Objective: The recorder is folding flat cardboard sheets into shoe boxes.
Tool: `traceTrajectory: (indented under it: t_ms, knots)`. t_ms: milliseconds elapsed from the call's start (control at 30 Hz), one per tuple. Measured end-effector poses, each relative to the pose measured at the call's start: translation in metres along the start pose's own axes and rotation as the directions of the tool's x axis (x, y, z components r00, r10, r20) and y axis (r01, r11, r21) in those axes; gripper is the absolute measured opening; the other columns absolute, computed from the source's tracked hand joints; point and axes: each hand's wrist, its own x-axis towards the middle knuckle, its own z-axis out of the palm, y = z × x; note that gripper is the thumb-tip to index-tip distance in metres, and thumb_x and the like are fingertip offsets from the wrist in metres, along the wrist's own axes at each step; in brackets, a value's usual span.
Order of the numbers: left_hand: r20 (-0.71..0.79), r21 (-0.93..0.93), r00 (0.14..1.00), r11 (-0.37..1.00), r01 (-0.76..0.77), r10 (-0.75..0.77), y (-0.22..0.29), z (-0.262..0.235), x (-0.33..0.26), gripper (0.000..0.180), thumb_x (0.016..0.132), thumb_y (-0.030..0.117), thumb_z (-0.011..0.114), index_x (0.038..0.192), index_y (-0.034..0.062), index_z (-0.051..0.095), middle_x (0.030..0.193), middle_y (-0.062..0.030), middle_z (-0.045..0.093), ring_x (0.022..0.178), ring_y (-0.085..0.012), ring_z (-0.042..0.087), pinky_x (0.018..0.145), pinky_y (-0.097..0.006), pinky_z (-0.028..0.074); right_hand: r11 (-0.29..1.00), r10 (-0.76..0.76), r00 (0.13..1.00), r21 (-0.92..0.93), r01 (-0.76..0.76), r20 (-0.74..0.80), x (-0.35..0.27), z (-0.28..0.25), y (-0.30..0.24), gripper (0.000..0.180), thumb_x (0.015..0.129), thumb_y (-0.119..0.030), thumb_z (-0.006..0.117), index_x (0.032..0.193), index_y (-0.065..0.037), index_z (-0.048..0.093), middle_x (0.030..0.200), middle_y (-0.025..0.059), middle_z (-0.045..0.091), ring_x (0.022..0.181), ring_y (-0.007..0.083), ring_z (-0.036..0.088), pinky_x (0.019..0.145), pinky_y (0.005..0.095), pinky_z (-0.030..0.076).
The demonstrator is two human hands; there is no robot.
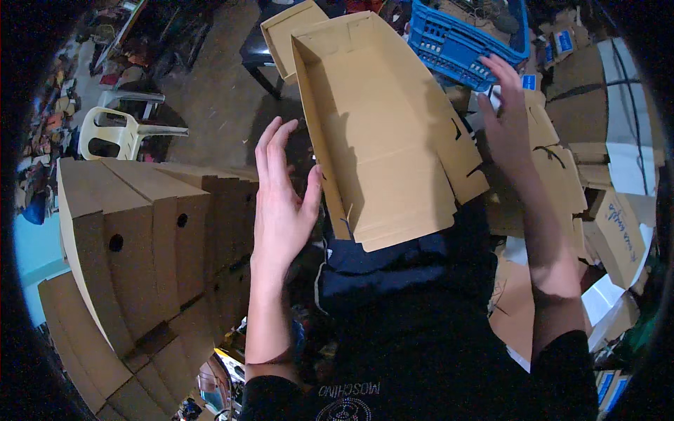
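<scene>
A brown cardboard box [393,119], partly folded, rests over my lap. Its left wall and far end stand up, while the near end flap and the right side lie splayed outward with slots showing. Beside the left wall is my left hand [284,200], fingers stretched and apart, with the thumb tip at or very close to the wall's edge. My right hand [507,123] hovers to the right of the box, apart from it, its fingers spread and nothing visible in them. Behind that hand lie flat cardboard pieces [551,172].
Stacked brown boxes [147,238] with round holes rise at my left. Farther back are a cream plastic chair [116,133] and a dark stool [260,59] bearing another cardboard piece [275,43]. A blue plastic crate [442,45] stands at the far right, near more cardboard bundles [579,116].
</scene>
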Motion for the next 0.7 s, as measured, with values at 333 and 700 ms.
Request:
traceTrajectory:
  t_ms: [333, 700]
  knots:
    - [0.191, -0.443, 0.957, 0.85, 0.283, -0.219, -0.012, 0.018, -0.014, 0.054, 0.109, 0.005, 0.053, 0.159, 0.0099, 0.035, 0.143, -0.0191, 0.061, 0.135, -0.0261, 0.059, 0.112, -0.039, 0.047, 0.406, 0.434, 0.576, 0.42, -0.812, 0.693, -0.057, -0.029, -0.042, 0.059, 0.097, -0.027, 0.075, 0.146, -0.005, 0.051, 0.137, 0.0108, 0.062, 0.125, 0.0213, 0.06, 0.105, 0.0348, 0.049]
    - [0.227, -0.494, 0.946, 0.81, 0.317, -0.232, -0.02, 0.019, -0.019, 0.05, 0.11, 0.013, 0.053, 0.157, 0.0094, 0.037, 0.145, -0.0188, 0.059, 0.136, -0.0306, 0.06, 0.11, -0.044, 0.049, 0.2, 0.484, 0.495, 0.459, -0.866, 0.722, -0.058, -0.031, -0.04, 0.057, 0.098, -0.02, 0.07, 0.149, -0.006, 0.051, 0.14, 0.0108, 0.06, 0.129, 0.021, 0.057, 0.11, 0.0365, 0.046]
